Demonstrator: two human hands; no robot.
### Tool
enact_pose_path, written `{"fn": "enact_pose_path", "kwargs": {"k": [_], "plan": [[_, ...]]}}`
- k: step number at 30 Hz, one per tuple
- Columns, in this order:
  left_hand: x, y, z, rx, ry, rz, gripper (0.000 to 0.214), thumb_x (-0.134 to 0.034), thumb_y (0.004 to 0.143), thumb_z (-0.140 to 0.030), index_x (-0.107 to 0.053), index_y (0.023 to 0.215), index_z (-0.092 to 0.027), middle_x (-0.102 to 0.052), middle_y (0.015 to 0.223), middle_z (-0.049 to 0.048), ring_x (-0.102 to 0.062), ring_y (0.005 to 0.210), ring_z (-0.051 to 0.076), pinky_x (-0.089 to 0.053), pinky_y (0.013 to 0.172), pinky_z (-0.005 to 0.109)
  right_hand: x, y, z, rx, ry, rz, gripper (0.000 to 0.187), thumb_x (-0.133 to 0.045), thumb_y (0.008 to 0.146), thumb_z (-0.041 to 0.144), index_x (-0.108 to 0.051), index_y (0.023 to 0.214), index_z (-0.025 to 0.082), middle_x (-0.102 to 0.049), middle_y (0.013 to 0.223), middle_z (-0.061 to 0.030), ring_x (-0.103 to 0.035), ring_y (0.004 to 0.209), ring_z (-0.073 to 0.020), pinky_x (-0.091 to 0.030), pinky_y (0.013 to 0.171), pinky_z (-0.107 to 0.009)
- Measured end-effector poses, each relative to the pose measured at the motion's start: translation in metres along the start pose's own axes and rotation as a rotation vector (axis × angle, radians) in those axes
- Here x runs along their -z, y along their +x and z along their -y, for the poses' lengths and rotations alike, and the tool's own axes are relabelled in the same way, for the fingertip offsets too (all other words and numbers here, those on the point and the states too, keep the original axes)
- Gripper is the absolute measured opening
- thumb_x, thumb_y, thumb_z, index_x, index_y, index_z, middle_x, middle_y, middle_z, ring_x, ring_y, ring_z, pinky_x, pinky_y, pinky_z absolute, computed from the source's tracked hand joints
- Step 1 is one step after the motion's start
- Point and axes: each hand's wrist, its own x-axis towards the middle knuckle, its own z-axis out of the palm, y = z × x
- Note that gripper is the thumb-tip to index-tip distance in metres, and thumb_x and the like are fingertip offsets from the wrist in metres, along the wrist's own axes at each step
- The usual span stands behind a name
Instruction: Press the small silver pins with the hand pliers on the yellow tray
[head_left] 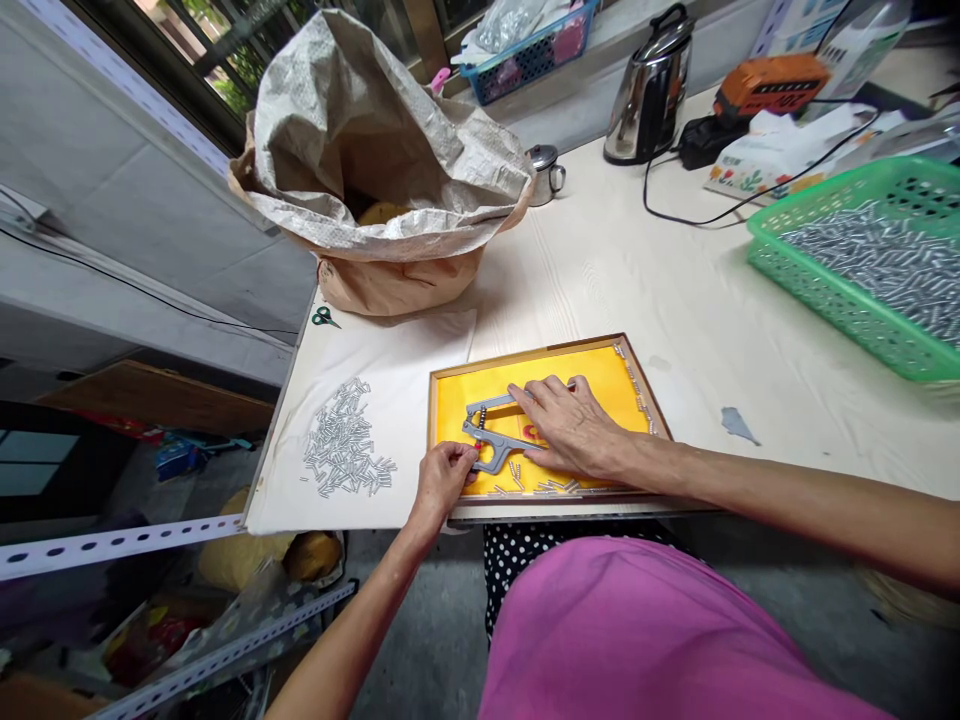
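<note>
Your right hand (574, 425) lies flat on the gray metal tool (499, 460) in the yellow tray (596, 378), your left hand (442, 478) pinches its end; it looks hard and heavy, so grip its handle.

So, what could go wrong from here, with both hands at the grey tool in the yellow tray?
The left hand pinches right at the front end of the grey tool while the right hand lies on its handle; a press might nip the fingers.
The tray sits at the front edge of the table; a push could slide it off.
The small metal pieces on the white sheet lie loose and may roll away.
</note>
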Motion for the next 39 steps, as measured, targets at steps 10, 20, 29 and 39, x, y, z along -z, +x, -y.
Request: {"fn": "enact_pose_path", "kwargs": {"k": [10,20,29,39], "plan": [[0.0,-0.004,-0.006,-0.007,-0.008,-0.005,0.012,-0.069,0.08,-0.024,-0.067,0.075,-0.013,-0.072,0.075,0.0019,-0.065,0.055,0.011,-0.052,0.054,0.021,0.004,-0.002,-0.005,0.042,0.011,0.016,0.084,-0.067,0.076,0.059,-0.041,0.14,0.012,-0.056,0.125,-0.0177,-0.045,0.104,-0.0319,-0.026,0.08,-0.04],[0.003,-0.003,0.002,-0.012,0.083,0.018,0.021,-0.062,0.085,-0.032,-0.067,0.078,-0.013,-0.071,0.078,0.0052,-0.068,0.059,0.016,-0.053,0.057,0.027,-0.015,-0.01,0.0,-0.06,0.047,0.028,0.078,-0.062,0.082,0.037,-0.033,0.145,0.0,-0.054,0.131,-0.0224,-0.048,0.11,-0.0332,-0.036,0.082,-0.041],[-0.022,-0.021,-0.023,-0.795,0.749,-0.145,0.069,-0.069,0.081,-0.021,-0.04,0.144,-0.013,-0.045,0.148,0.0176,-0.035,0.141,0.036,-0.037,0.113,0.052,-0.02,-0.005,0.01,0.073,0.017,-0.101,0.07,-0.058,0.089,0.035,-0.033,0.145,0.001,-0.055,0.126,-0.0223,-0.047,0.114,-0.0343,-0.037,0.09,-0.045],[-0.02,0.008,-0.07,-0.712,1.072,0.002,0.042,-0.068,0.086,-0.031,-0.057,0.124,-0.016,-0.065,0.113,0.0116,-0.057,0.106,0.028,-0.049,0.09,0.039,-0.017,0.015,0.004,0.047,-0.19,-0.072,0.029,-0.045,0.093,0.013,-0.059,0.118,0.007,-0.066,0.1,-0.0154,-0.054,0.091,-0.0256,-0.036,0.081,-0.038]]}}
